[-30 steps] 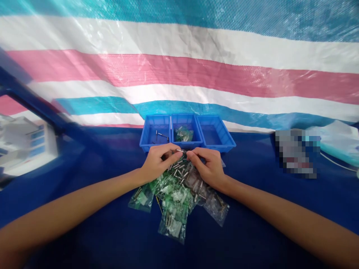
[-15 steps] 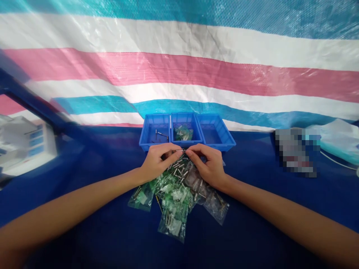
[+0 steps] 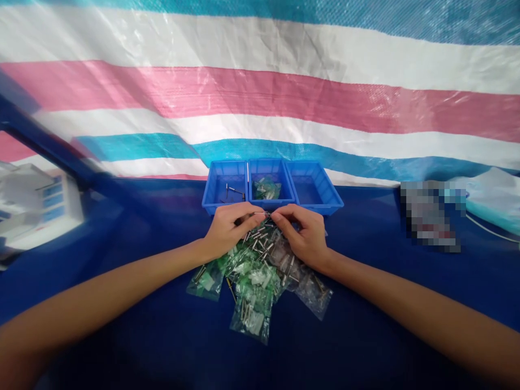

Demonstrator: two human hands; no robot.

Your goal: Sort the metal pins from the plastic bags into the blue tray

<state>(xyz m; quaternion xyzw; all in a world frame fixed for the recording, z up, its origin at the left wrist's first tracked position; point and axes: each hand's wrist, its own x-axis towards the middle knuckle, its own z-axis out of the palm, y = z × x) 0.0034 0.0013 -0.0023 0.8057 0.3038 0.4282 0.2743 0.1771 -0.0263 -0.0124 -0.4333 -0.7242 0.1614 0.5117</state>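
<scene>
Blue desk (image 3: 162, 346), striped tarp (image 3: 260, 92) behind: I see left hand (image 3: 226, 230) and right hand (image 3: 305, 236) with fingers pinched on one pin (image 3: 260, 214) above the bags (image 3: 254, 281); I judge it light, stiff, slippery, so grip near its ends.

A single view from the person's head faces forward and tilts down across the bench (image 3: 365, 325). Both forearms run in from the bottom corners. The left hand (image 3: 227, 230) and right hand (image 3: 306, 238) meet just below mid-frame, near enough to show their fingers (image 3: 252, 218) pinching a pin (image 3: 260, 213), but too far for its detail. The trays (image 3: 312, 189) lie just beyond, and a striped tarp (image 3: 260, 92) fills the upper half. The wide lens bends lines at the edges.
</scene>
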